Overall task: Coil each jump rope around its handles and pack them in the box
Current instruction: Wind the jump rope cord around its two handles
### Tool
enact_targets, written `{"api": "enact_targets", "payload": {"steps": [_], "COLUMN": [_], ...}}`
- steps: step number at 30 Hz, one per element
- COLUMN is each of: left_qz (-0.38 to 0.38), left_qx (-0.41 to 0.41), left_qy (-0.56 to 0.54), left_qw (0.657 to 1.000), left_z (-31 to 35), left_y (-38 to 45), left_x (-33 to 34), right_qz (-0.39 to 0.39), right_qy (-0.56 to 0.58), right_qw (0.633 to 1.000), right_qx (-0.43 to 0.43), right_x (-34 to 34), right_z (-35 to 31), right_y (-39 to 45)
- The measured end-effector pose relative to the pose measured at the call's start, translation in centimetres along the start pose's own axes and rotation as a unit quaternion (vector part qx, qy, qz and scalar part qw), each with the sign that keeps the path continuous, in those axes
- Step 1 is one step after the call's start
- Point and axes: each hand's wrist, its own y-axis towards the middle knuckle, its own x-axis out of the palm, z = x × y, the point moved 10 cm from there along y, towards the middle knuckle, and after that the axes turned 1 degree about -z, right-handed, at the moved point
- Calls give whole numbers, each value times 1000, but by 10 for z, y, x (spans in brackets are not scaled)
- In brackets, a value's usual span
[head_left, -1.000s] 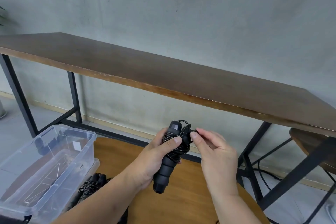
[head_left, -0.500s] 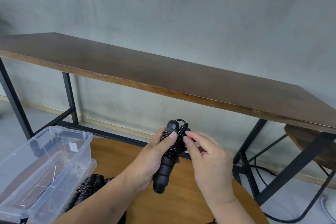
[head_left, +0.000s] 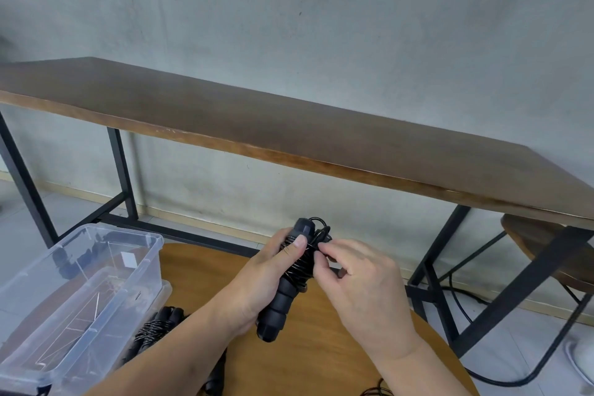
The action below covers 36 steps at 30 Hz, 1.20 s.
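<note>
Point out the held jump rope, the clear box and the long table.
jump rope (head_left: 283, 296), head view, bare lower handle
box (head_left: 151, 254), head view, right end wall
table (head_left: 289, 125), head view, bare top

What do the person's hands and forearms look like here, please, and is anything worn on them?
Both the left hand and the right hand are bare: no gloves, rings, watch or bracelet show. The forearms are bare to the frame's edge, with no sleeves in view. The visible fingernails are short.

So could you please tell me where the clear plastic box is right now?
In the head view, the clear plastic box sits at lower left on the round wooden table, beside coiled black jump ropes.
</note>
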Motion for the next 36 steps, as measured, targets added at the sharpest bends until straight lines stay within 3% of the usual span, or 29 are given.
{"api": "enact_targets", "payload": {"steps": [3,5,9,12,21,23,26,28,36], "left_qz": [-5,-6,1,11,51,43,26,26,34], "left_qx": [-9,-18,-33,-37,-23,-6,6,4,3], "left_qy": [8,3,-7,-7,2,19,21,11,17], "left_qw": [1000,1000,999,999,998,999,999,1000,999], "left_z": [-5,-7,-16,-21,-16,-9,-1,1,-5], "left_y": [-1,-1,-1,-1,5,7,10,11,13], "left_x": [3,4,5,4,-8,-6,0,0,0], "right_qz": [-33,-59,-152,-222,-233,-188,-125,-130,-177], "right_qy": [-23,20,162,184,242,347,513,557,568], "right_qw": [999,997,957,930,900,854,722,680,666], "right_qx": [3,54,185,226,279,339,446,459,451], "right_x": [11,16,34,48,62,63,69,73,82], "right_z": [5,15,39,46,45,44,49,47,49], "right_y": [-2,-4,-9,-15,-34,-42,-54,-53,-53]}}
